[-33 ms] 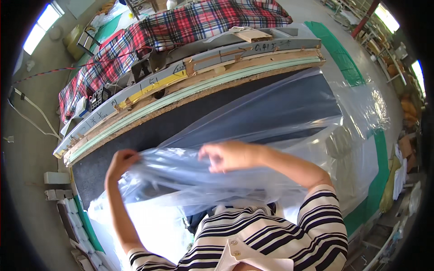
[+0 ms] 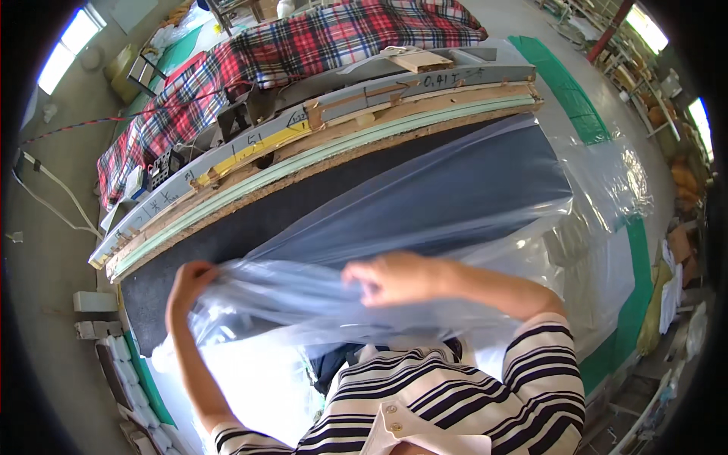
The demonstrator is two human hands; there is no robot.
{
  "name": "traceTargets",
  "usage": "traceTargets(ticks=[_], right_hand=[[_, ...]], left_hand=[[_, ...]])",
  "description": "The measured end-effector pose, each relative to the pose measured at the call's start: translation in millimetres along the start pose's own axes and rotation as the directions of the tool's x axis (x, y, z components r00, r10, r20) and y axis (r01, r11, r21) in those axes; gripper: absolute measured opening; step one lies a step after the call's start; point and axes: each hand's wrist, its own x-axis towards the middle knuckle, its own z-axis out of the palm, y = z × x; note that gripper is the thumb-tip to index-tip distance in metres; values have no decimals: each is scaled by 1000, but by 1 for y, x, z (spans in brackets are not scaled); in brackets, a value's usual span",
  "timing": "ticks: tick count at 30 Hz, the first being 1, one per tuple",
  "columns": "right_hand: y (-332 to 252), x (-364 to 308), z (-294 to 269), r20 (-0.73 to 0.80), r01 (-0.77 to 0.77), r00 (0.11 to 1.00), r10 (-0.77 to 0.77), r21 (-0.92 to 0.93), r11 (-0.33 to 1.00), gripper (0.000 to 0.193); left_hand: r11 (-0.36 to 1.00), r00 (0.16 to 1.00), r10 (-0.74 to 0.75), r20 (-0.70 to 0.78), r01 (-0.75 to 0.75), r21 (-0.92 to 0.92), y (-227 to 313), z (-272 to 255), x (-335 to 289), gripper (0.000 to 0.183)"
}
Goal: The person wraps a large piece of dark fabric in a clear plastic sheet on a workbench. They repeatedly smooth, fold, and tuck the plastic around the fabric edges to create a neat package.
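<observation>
A clear plastic sheet [image 2: 455, 189] lies in loose folds over a dark flat surface [image 2: 227, 224] in front of me. At its left end my left hand [image 2: 188, 287] is closed on the gathered edge, with the folds pulled out from the fingertips. Nearer the middle, my right hand [image 2: 398, 277] has its fingers curled in on the bunched film, and the thumb shows below them. Between the two hands the film runs in stretched, shiny creases. Beyond my right arm it spreads slackly past the right end of the dark surface.
Along the far edge runs a long wood-and-metal beam [image 2: 334, 106] with pale green strips [image 2: 341, 127]. Behind it a plaid blanket [image 2: 318, 42] covers something. Green strips [image 2: 565, 87] mark the floor at right. White blocks [image 2: 95, 302] stand at the left.
My left hand has moved slightly left and down, drawing the film with it. My right hand has shifted a little down and to the right.
</observation>
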Motion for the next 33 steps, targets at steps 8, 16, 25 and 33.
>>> traceTargets(ticks=[8, 16, 25, 33], right_hand=[[148, -320, 75, -93, -671, 721, 687, -341, 658, 20], [130, -421, -118, -982, -982, 167, 88, -158, 103, 20], [246, -230, -155, -964, -860, 196, 180, -81, 504, 38], [184, -273, -110, -995, -914, 77, -62, -96, 395, 31]], left_hand=[[867, 814, -50, -578, 323, 380, -248, -137, -121, 14], [820, 489, 83, -868, 462, 338, -222, -58, -62, 21], [799, 506, -178, -844, 576, 176, -334, -146, -196, 29], [780, 469, -204, -859, 608, 146, -298, -78, -128, 29]])
